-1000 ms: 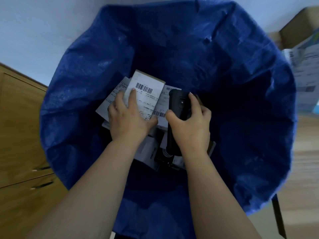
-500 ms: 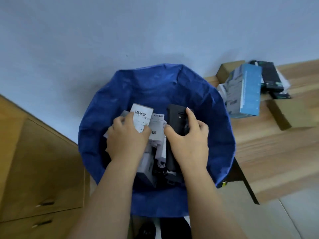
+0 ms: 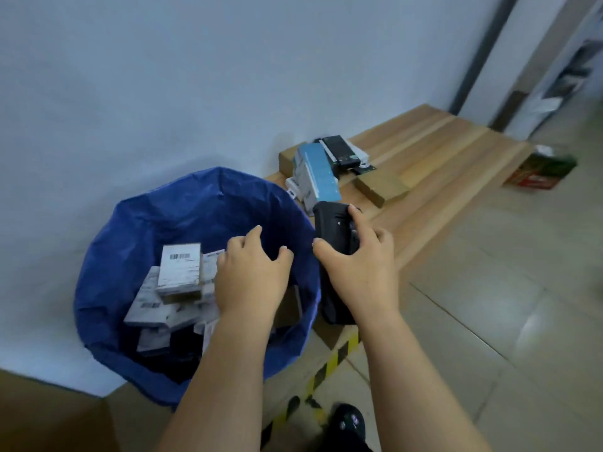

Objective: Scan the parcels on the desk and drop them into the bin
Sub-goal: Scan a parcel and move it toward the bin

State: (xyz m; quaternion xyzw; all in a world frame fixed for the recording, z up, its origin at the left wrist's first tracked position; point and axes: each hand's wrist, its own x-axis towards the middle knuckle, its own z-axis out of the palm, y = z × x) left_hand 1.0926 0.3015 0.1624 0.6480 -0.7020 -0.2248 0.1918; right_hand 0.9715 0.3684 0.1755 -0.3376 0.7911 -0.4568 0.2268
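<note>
Many parcels in the bin, a few left.

The blue bin (image 3: 137, 223) holds a pile of parcels (image 3: 179, 272). The left hand (image 3: 251, 275) hangs loose and holds nothing; the right hand (image 3: 362, 269) grips the scanner (image 3: 329, 220). More boxes (image 3: 318, 172) wait on the surface (image 3: 450, 151).

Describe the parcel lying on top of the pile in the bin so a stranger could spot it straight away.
Start at the blue bin beside the wooden desk. Inside, left of the empty left hand, parcels lie heaped. The top parcel is a white-labelled box lying face up above the rest, the only one whose black barcode shows clearly, near its far edge.
</note>
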